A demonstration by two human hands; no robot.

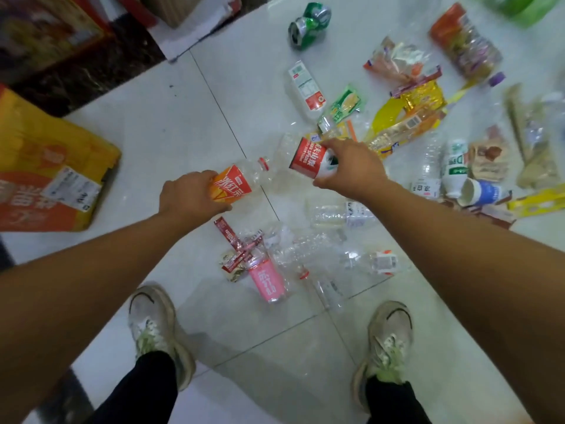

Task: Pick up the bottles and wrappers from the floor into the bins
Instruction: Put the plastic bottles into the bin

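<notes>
I look down on a white tiled floor strewn with litter. At centre, the left hand grips a clear bottle with an orange label, its fingers curled round the labelled lower end and the red cap pointing away to the far right. Just right of it, the right hand grips a crushed bottle with a red label, fingers wrapped over the label's right end while the clear body sticks out leftward. I cannot tell whether either bottle is off the floor. More clear bottles, one with a pink label, lie near the person's feet. Wrappers are scattered to the far right, and a yellow-orange cardboard box stands at left.
</notes>
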